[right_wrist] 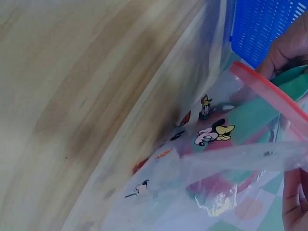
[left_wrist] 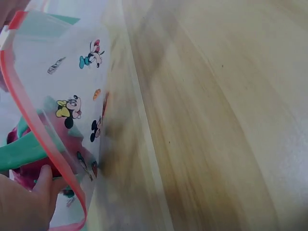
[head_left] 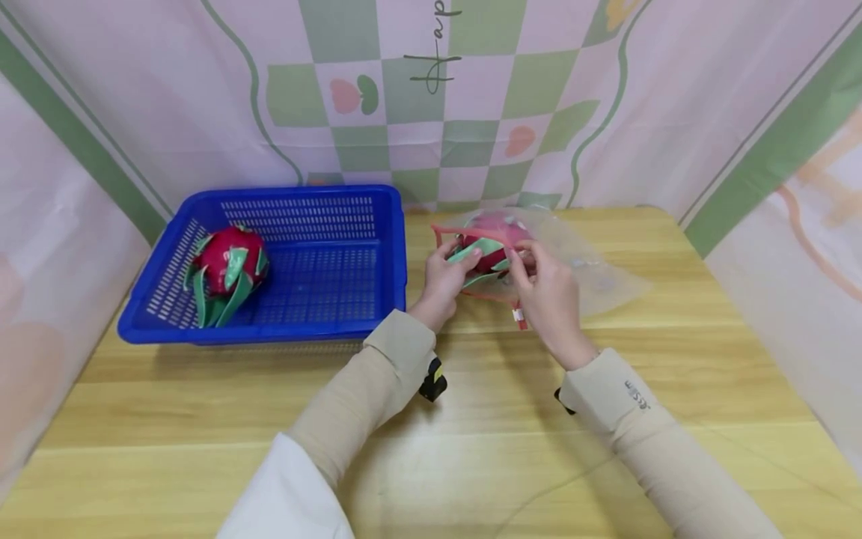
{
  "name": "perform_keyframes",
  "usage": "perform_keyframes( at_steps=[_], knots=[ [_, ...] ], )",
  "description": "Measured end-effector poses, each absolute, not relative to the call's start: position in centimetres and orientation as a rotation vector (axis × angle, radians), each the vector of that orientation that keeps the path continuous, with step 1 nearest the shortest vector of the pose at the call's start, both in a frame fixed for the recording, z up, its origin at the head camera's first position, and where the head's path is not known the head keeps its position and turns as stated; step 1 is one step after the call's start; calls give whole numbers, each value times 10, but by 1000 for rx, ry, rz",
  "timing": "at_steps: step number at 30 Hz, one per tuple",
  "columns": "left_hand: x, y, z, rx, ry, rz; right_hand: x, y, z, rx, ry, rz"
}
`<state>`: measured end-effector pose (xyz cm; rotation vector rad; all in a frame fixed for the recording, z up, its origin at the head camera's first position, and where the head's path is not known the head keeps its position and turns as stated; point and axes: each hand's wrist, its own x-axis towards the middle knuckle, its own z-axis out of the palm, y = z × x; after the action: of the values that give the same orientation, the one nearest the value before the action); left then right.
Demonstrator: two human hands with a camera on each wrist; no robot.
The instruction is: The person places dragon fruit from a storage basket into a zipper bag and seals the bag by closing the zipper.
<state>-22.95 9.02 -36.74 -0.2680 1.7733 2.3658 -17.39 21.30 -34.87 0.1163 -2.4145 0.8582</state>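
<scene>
A toy dragon fruit [head_left: 490,262], red with green leaves, is partly inside a clear zip bag [head_left: 599,281] with a red zip edge and cartoon prints. My left hand [head_left: 439,286] grips the fruit at the bag's mouth, its thumb on the red skin [left_wrist: 36,166]. On the other side of the mouth, my right hand [head_left: 554,305] pinches the red rim [right_wrist: 269,91] of the bag. Its fingertips are partly cut off in the right wrist view. A red zip end with a white slider [head_left: 518,316] hangs below the mouth.
A blue plastic basket [head_left: 387,299] stands left of the hands. Another toy dragon fruit [head_left: 232,262] lies in its left part. The wooden table [head_left: 431,464] ends at a patterned curtain [head_left: 411,150] behind the bag. A thin cord crosses the table near the right forearm.
</scene>
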Motion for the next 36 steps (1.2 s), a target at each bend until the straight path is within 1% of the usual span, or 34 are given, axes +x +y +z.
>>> perform_keyframes(
  at_steps=[5,10,12,20,29,36],
  knots=[
    [-230,90,-365,-247,1825,2302,-174,214,-346,89,-2429,886],
    [-229,92,-364,-70,2083,2081,-174,213,-343,94,-2434,915],
    [-228,93,-364,-51,2171,2025,-173,212,-343,88,-2444,923],
    [-223,92,-364,-255,2179,1975,-172,215,-343,52,-2436,950],
    [-214,87,-358,-198,2081,1911,-173,220,-347,52,-2415,963],
    [-211,84,-356,-270,2019,1895,-172,220,-345,48,-2413,948]
  ],
)
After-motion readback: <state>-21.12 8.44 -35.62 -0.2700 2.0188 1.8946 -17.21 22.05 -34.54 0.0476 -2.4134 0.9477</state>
